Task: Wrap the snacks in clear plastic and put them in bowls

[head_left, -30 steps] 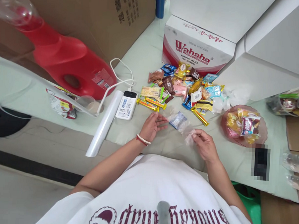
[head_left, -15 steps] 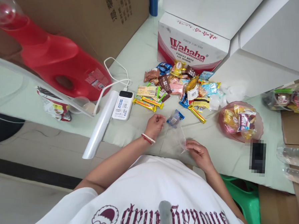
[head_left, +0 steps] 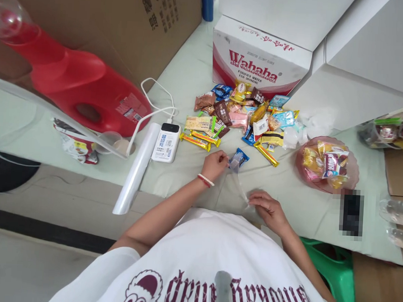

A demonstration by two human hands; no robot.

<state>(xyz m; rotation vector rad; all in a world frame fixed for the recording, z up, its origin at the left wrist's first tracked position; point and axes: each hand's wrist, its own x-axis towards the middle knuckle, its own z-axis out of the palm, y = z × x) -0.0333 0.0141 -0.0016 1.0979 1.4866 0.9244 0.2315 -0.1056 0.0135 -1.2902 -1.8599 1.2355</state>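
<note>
A clear plastic bag [head_left: 240,183] is stretched between my two hands over the table. My left hand [head_left: 215,165], wearing white and red bracelets, is closed in a pinch at the bag's far end. The fingers of my right hand [head_left: 267,210] pinch its near end, close to my shirt. Right by my left fingertips lies a blue snack packet [head_left: 240,156], and part of the plastic overlaps it. Beyond my hands spreads a pile of wrapped snacks [head_left: 238,119] in several colours, with a yellow snack bar [head_left: 267,154] at its front edge.
A pink bowl [head_left: 354,170] of packets stands right of a crumpled clear plastic heap [head_left: 295,137]. At left are a white power bank [head_left: 166,142] with a cable, a plastic roll [head_left: 136,170] and a red jug [head_left: 90,86]. A Wahaba-style printed carton [head_left: 256,59] stands behind.
My left hand has moved slightly right and away from me, up to the plastic. The bag has narrowed, and the blue packet shows more plainly. My right hand has barely shifted.
</note>
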